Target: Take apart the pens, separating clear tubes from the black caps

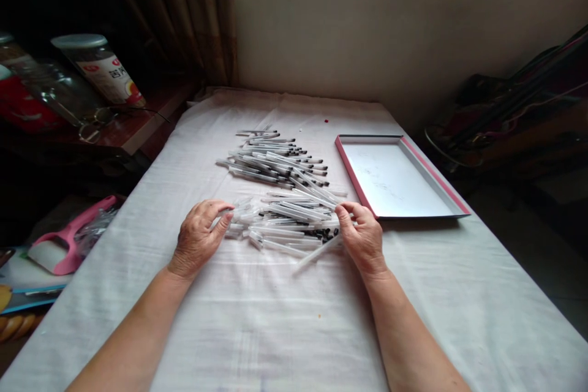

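Note:
A heap of clear plastic pen tubes (280,187) with dark tips lies in the middle of a table covered in white cloth (257,318). My left hand (199,236) rests at the heap's near left edge, fingers curled against the tube ends. My right hand (362,236) sits at the heap's near right edge, its fingers pinched around a clear tube (316,252) that slants toward me. A shallow white tray with a pink rim (362,193) lies flat just right of the heap, beyond my right hand.
A dark side shelf at the left carries jars (98,67) and glasses. A pink-handled tool (68,245) lies below it near the table's left edge. Curtain and wall stand behind the table. Bags and cables (514,110) fill the right.

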